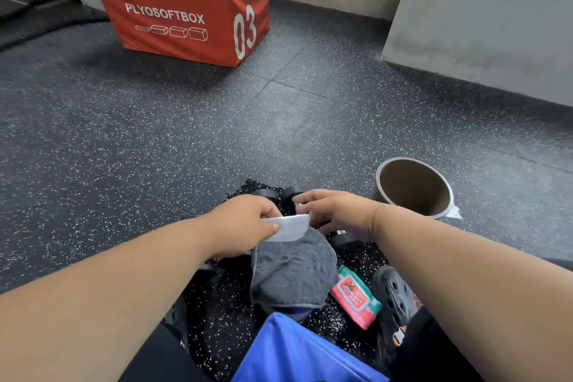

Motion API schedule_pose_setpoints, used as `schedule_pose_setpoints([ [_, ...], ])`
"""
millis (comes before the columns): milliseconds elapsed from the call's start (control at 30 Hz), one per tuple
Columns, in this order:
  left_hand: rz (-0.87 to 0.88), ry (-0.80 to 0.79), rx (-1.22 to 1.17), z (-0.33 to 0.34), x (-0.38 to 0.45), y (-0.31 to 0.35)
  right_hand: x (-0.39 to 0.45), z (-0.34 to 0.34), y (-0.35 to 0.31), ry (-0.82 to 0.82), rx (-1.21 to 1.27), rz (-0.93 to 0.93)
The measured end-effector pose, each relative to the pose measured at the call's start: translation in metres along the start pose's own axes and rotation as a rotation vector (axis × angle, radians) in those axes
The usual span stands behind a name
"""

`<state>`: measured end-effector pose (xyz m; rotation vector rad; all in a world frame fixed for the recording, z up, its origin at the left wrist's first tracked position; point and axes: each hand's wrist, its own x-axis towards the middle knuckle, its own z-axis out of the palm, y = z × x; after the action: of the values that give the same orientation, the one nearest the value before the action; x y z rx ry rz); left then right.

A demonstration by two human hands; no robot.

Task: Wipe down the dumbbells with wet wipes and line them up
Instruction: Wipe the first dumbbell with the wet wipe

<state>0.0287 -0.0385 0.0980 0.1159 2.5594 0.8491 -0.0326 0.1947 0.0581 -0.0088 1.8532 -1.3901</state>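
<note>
- My left hand [245, 223] pinches a white wet wipe [290, 228] between thumb and fingers; the wipe is a flat folded sheet with a curved lower edge, just above the grey towel [293, 273].
- My right hand [336, 214] reaches over the dumbbells beyond the towel, fingers curled down toward a handle; I cannot tell whether they actually grip it.
- The dumbbells [286, 197] are small, with black round heads and a shiny metal neck showing by my right fingertips; another black head with a silver collar [341, 234] peeks out just right of the towel. Most of them are hidden by my hands.
- The grey towel is rumpled, with a stitched edge, draped over something low.
- The red wet wipes pack [355, 296] lies on the speckled floor just right of the towel.
- A brown cylinder [414, 186], open end facing me, sits further right and beyond the towel.
- A red plyo box [183, 6] stands well beyond the towel, to the left.
</note>
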Motion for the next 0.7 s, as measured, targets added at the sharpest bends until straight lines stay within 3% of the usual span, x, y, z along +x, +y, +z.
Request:
schedule_pose_setpoints([
  [100, -0.003, 0.03, -0.178, 0.0, -0.001, -0.004, -0.01, 0.008, -0.017, -0.086, -0.049, -0.035],
  [267, -0.046, 0.031, -0.456, -0.004, 0.001, -0.015, -0.003, 0.015, -0.027, 0.041, -0.105, -0.117],
  [467, -0.098, -0.007, -0.47, -0.019, 0.01, -0.034, 0.008, 0.004, -0.047, 0.056, -0.225, -0.088],
  [700, -0.295, -0.09, 0.281, -0.046, 0.067, -0.124, 0.029, -0.006, -0.049, 0.093, -0.333, -0.058],
])
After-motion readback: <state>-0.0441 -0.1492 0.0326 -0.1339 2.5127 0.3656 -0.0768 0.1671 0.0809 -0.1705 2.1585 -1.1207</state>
